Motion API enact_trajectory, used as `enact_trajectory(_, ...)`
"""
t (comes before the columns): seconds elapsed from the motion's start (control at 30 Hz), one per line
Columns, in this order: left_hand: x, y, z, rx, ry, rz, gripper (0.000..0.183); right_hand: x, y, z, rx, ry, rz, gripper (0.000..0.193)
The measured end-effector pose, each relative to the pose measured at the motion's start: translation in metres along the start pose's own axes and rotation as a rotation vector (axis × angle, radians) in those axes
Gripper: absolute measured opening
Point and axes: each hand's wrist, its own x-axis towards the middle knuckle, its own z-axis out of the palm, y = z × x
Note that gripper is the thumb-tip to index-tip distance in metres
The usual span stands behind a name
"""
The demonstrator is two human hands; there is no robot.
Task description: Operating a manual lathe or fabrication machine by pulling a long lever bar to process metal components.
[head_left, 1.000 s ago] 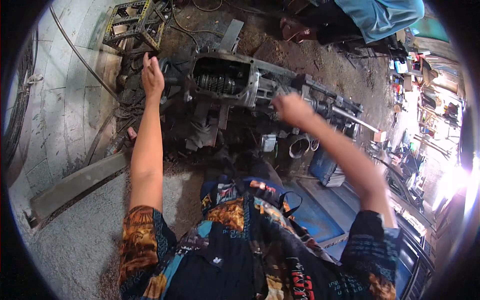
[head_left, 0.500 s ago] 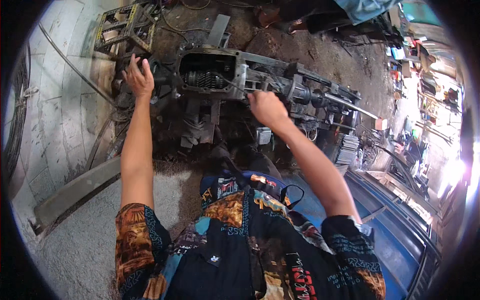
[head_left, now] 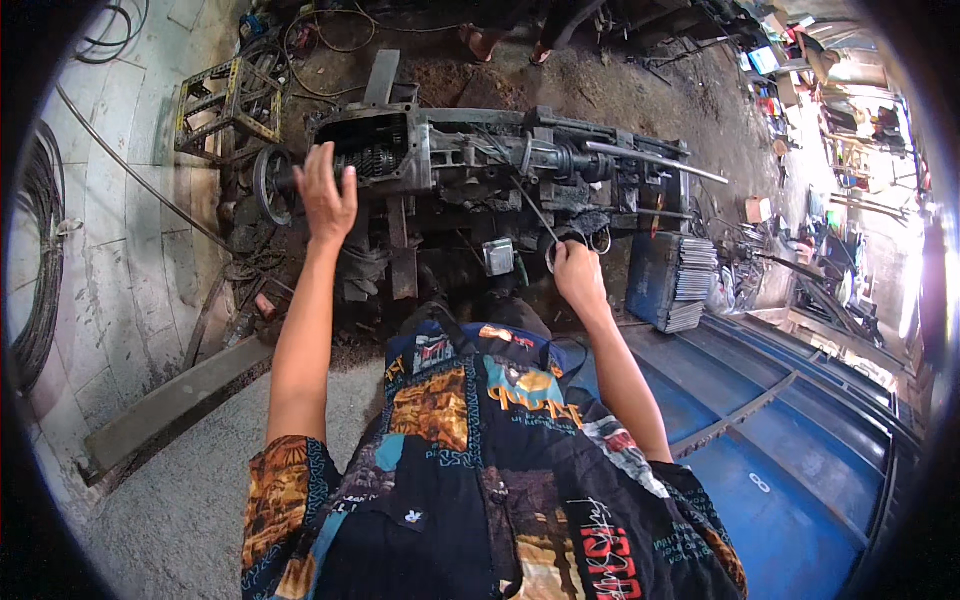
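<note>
A long, dark, greasy gearbox [head_left: 425,150] lies across in front of me, with toothed gears [head_left: 375,160] showing inside the opening at its left end. My left hand [head_left: 330,195] is raised at the near left corner of this opening, fingers spread and holding nothing. Lower right of the housing, my right hand [head_left: 580,272] is closed round the near end of a thin metal rod [head_left: 537,212]. The rod's far end points up and left toward the gearbox's near side; whether it touches is unclear. Left of my left hand stands a round wheel-like flange [head_left: 268,185].
A yellow and black metal frame stand [head_left: 228,105] is at the far left, by a hose on pale tiles. Behind the gearbox stand another person's feet [head_left: 480,45]. Blue metal panels [head_left: 760,440] lie right, near a blue stack [head_left: 670,280]. A small metal box [head_left: 497,256] is below the gearbox.
My right hand has drawn the rod out of the gearbox opening, down and to the right. My left hand has moved right and down, toward the opening. The view has shifted.
</note>
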Motion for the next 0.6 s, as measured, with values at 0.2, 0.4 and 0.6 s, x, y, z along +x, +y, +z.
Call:
enact_trajectory(0.2, -0.009, 0.068, 0.022, -0.078, -0.109, 0.083, 0.052, 0.010, -0.027, 0.003, -0.058, 0.006, 0.018, 0.035)
enact_trajectory(0.4, -0.023, 0.092, 0.035, -0.098, -0.179, 0.099, 0.055, 0.009, -0.040, 0.004, -0.082, 0.014, -0.030, 0.035)
enact_trajectory(0.6, -0.038, 0.090, 0.039, -0.113, -0.214, 0.089, 0.054, 0.010, -0.030, 0.012, -0.109, 0.035, -0.061, 0.036)
